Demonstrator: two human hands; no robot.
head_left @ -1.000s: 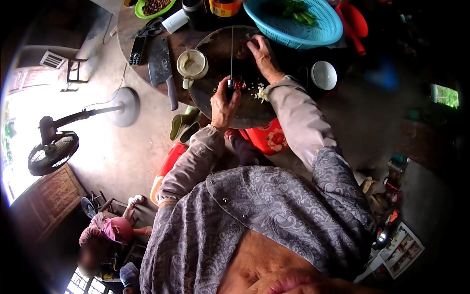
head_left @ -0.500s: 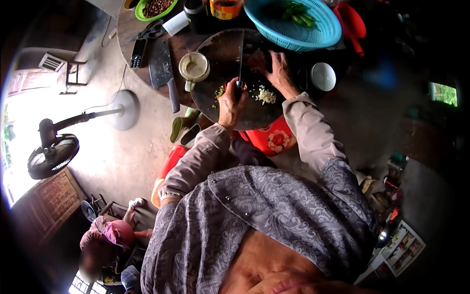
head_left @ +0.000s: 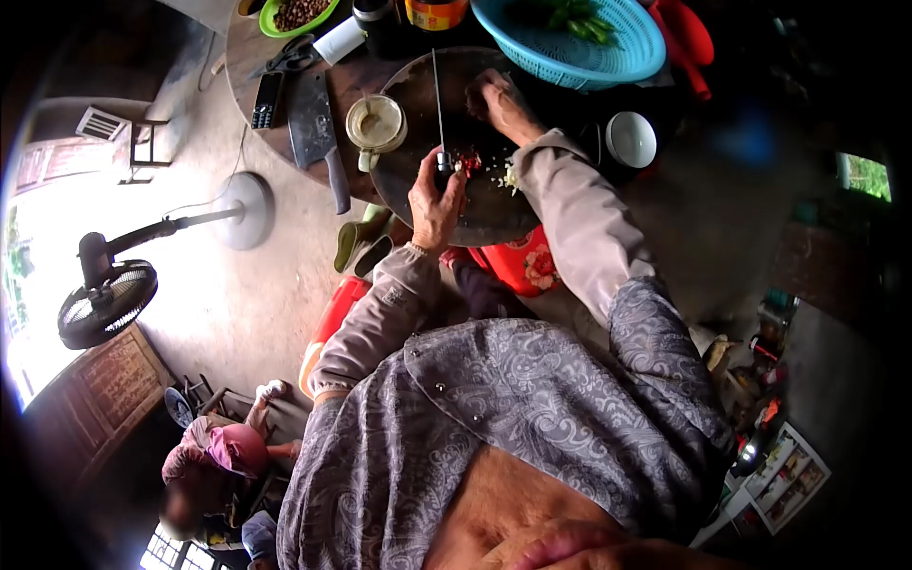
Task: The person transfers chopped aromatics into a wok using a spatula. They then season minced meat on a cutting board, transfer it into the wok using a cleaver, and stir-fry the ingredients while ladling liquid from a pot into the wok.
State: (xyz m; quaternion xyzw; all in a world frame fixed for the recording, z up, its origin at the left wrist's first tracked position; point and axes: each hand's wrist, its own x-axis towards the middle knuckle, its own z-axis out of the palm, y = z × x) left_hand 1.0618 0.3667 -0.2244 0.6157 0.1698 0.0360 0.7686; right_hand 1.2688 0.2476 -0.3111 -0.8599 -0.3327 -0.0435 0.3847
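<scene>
My left hand (head_left: 436, 204) is closed around the handle of a knife (head_left: 438, 104), whose blade points away from me, edge-on, over the round dark cutting board (head_left: 408, 84). Chopped red pepper (head_left: 468, 161) lies just right of the handle. Beside it, chopped garlic (head_left: 510, 177) is partly covered by my right sleeve. Near the board's far side, my right hand (head_left: 505, 106) has its fingers curled down and closed; whatever is under them is hidden.
Left of the board are a glass mug (head_left: 376, 123), a cleaver (head_left: 313, 123), a phone (head_left: 267, 102) and scissors (head_left: 293, 55). A blue basket (head_left: 570, 71) of green peppers stands behind, a white bowl (head_left: 631, 140) to the right. Another person (head_left: 218, 446) sits at lower left.
The knife in my left hand has shifted left, uncovering the red pepper bits. My right hand has moved left and away from me, its fingers now curled, and its sleeve covers more garlic.
</scene>
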